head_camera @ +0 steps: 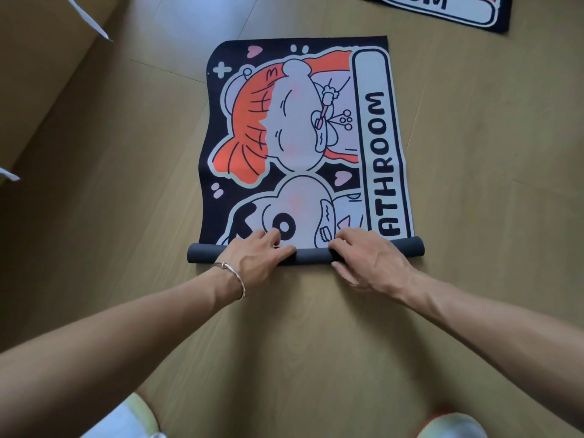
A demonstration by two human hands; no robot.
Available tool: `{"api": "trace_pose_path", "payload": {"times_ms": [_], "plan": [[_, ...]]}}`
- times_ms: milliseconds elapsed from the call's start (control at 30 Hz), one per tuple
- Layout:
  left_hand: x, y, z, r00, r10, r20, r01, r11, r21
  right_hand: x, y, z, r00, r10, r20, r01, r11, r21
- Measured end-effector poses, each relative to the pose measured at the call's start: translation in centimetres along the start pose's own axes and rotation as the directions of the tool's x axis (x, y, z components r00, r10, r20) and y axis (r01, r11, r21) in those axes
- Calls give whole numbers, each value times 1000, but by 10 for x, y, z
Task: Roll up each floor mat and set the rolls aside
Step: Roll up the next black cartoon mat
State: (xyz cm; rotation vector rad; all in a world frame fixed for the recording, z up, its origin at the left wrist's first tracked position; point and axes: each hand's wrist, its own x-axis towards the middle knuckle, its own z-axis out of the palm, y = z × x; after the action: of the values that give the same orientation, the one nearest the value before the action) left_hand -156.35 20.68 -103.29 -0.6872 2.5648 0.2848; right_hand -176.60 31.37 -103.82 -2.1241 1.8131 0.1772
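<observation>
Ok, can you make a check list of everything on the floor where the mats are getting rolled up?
Surface: wooden floor, pale planks.
Job's things: bathroom mat print up, its rolled end nearest the person; second mat flat at top right, partly out of view.
Clutter: white strips at left edge, too unclear to name.
Grippers: left hand and right hand both curl over the rolled end.
Cables: nothing seen.
Surroundings: shoes at bottom edge; bracelet on left wrist.

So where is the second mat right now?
Head view, top right edge: the second mat lies flat, beyond the far right corner of the cartoon mat being rolled.
</observation>
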Motion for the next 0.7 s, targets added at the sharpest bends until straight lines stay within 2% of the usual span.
{"api": "trace_pose_path", "payload": {"times_ms": [67,133,200,433,600,700], "plan": [[1,-3,4,998,11,-64,-10,1000,8,0,2,2,1000,6,14,-6,999,-50],[2,-5,10,973,82,-215,-64,994,89,2,3,2,1000,20,19,-18,997,-69],[1,-4,14,947,124,-296,-81,985,154,5,2,0,999,28,38,-27,998,-51],[4,-1,20,958,69,-279,-7,976,217,9,3,-4,998,66,22,-67,998,22],[12,1,8,979,-54,-196,60,998,25,10,4,-5,997,75,-7,-75,997,21],[16,0,5,984,-84,-160,83,996,-14,11,5,-5,998,53,-26,-54,998,-25]]}}
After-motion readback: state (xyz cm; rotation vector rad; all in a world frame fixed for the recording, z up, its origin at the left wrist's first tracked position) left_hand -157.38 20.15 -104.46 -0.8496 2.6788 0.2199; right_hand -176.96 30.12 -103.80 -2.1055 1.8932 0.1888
